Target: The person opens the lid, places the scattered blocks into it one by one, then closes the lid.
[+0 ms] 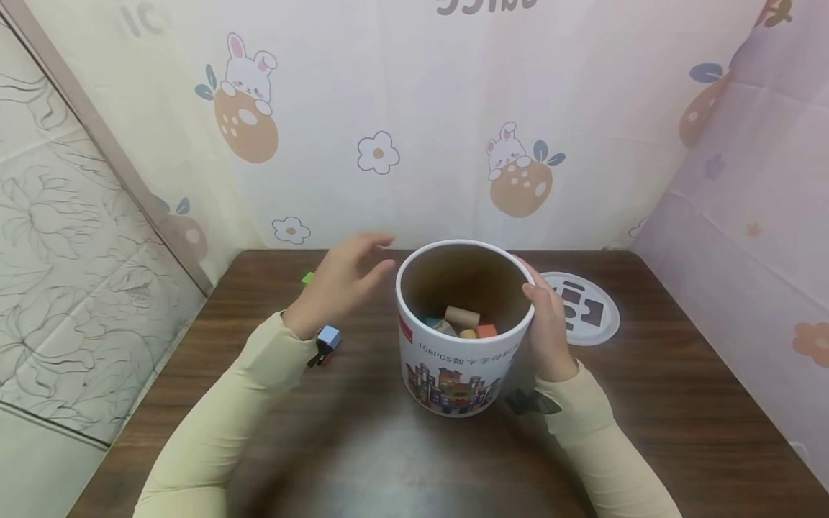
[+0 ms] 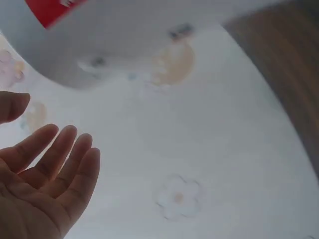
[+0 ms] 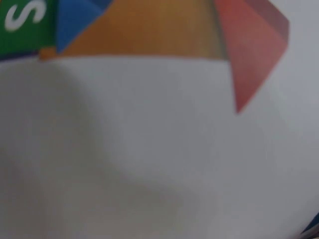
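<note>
A white bucket (image 1: 421,360) with printed building blocks on its side stands toward the middle of the table, tilted slightly toward me. Several wooden blocks (image 1: 463,316) lie in its bottom, among them a tan cylinder and an orange piece. My right hand (image 1: 547,324) grips the bucket's rim and side from the right, thumb at the rim. To the left of the bucket, my left hand (image 1: 350,273) is held in the air, fingers apart and holding nothing. In the left wrist view its palm and relaxed fingers show below the bucket wall. The printed wall fills the right wrist view.
A round white lid (image 1: 605,331) with shaped cutouts lies on the dark wooden table (image 1: 673,403), right of the bucket. Something small and green (image 1: 307,278) shows behind my left hand. A patterned curtain (image 1: 427,187) hangs along the table's back and right edges.
</note>
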`<state>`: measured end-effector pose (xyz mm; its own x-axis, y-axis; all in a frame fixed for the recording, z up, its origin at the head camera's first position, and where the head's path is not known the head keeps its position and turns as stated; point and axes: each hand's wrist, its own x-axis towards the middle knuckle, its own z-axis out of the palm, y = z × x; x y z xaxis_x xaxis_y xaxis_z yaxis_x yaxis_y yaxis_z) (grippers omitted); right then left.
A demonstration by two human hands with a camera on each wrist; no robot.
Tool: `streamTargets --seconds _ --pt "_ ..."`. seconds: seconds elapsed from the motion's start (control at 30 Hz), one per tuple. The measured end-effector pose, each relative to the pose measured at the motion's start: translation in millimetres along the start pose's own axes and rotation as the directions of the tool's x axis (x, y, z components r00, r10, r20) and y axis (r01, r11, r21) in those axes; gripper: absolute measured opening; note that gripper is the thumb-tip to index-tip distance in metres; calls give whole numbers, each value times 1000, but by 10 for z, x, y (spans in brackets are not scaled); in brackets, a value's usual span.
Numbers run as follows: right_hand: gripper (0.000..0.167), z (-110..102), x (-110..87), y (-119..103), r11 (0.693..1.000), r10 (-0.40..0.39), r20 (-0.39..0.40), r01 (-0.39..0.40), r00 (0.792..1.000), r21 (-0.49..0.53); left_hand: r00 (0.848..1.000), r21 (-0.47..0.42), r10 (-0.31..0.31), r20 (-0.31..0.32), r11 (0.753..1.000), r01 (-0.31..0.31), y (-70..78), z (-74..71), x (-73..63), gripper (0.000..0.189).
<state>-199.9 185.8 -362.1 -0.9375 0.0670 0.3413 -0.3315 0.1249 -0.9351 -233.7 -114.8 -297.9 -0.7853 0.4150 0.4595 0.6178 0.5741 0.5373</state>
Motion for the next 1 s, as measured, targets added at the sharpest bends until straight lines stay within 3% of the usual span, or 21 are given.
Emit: streamTargets --seconds 0.13,0.3,0.43,0.57,0.67,0.83,1.0 --pt "49 4 10 0 1000 -3 -4 3 1000 6 993 41 -110 49 993 108 -235 -28 -141 46" --pt "49 8 24 -24 1000 0 2 0 1000 10 965 197 -221 137 961 192 -583 40 -322 46" --pt "49 9 25 -29 1000 6 6 -6 1000 9 935 296 -284 211 931 216 -855 142 -471 46" --pt "49 10 24 -32 1000 8 6 -8 1000 11 892 374 -361 271 894 248 -1020 241 -621 49" --pt "49 12 21 -37 1000 6 7 -6 1000 24 871 427 -394 293 869 250 -1098 311 -715 49" --pt "48 10 4 -46 999 12 16 -12 1000 32 875 463 -395 279 854 238 -1168 400 -801 45" --pt "49 -3 -9 -39 1000 12 7 -12 1000 16 888 443 -380 261 864 240 -1213 467 -823 38"
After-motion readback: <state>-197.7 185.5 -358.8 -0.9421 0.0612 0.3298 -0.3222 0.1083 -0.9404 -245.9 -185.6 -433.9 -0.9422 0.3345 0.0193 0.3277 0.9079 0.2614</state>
